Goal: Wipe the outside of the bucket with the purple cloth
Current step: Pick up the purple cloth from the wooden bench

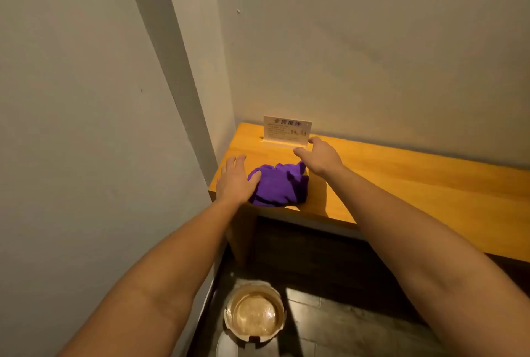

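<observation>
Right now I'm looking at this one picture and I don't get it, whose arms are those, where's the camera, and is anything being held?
There is no machine here. The single picture comes from a wide-angle camera worn on a person's head, looking forward and down, so the two bare arms reaching away from you are that person's own.

The left hand is spread open, its thumb edge at the edge of the purple cloth. The right hand is also open, reaching just past the cloth toward a small sign card standing by the wall. Neither hand has closed on anything yet.

The cloth lies bunched near the front corner of a wooden shelf. Below, on the dark floor, stands the bucket, seen from above; it seems to hold liquid. Nothing touches it.
</observation>
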The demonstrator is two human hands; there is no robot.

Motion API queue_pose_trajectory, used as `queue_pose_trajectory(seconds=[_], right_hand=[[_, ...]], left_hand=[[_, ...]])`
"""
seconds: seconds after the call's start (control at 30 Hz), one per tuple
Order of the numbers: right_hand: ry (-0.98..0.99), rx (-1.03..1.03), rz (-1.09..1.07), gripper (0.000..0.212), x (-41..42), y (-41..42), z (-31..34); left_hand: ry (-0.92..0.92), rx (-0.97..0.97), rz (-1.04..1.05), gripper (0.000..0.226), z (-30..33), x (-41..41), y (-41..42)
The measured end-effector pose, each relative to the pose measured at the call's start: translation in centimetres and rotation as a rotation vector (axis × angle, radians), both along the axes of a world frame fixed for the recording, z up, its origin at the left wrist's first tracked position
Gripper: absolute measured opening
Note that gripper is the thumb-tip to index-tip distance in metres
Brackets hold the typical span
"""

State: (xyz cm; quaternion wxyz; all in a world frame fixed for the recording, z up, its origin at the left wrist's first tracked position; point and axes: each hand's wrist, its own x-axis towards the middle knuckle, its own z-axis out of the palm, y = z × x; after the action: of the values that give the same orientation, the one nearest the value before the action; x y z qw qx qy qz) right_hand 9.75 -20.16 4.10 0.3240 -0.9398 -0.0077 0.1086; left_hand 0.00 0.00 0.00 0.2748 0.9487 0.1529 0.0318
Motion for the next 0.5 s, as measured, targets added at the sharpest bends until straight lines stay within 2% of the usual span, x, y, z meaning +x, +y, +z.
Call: queue_pose_trajectory(seconds=[0.07, 0.17, 0.3, 0.37, 0.43, 0.5], right_hand=[[0.032, -0.021, -0.040, 0.072, 0.4, 0.5, -1.0], [0.117, 0.002, -0.092, 0.069, 0.0, 1.4, -2.8], [0.193, 0.048, -0.100, 0.067, -0.2, 2.7, -4.7], [0.229, 0.106, -0.108, 0.069, -0.4, 3.4, -5.5], [0.236, 0.150, -0.126, 0.069, -0.7, 3.9, -6.0], [0.241, 0.144, -0.129, 0.066, -0.8, 4.4, -6.2]], left_hand=[[0.021, 0.027, 0.033, 0.071, -0.8, 0.9, 0.0], [0.161, 0.001, 0.133, 0.072, -1.9, 1.7, -0.1], [0.290, -0.043, 0.100, 0.075, -2.6, 2.7, 0.3], [0.336, -0.206, 0.108, 0.062, -2.7, 3.2, 0.4], [0.339, -0.506, 0.177, 0.043, -3.0, 3.4, 0.2], [0.348, -0.828, 0.279, 0.035, -3.0, 3.3, 0.0]])
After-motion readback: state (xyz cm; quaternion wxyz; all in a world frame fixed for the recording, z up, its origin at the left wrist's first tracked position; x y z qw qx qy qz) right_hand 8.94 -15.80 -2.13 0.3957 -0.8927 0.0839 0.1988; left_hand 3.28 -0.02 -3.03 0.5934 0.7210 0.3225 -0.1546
